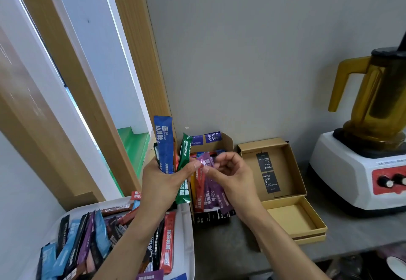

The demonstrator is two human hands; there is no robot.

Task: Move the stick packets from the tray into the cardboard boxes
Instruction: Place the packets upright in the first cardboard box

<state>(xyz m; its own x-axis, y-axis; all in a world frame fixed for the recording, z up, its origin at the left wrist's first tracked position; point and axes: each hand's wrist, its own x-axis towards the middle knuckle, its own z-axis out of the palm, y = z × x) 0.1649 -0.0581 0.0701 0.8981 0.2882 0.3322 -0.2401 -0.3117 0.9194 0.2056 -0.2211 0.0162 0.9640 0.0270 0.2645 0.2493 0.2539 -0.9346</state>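
Plainly grey counter [230,249], grey wall [263,49], tray [187,242].

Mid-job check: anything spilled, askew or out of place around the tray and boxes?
One red packet appears to poke over the tray's far rim and could slip off. The other tray packets lie jumbled. Nothing looks spilled or damaged.
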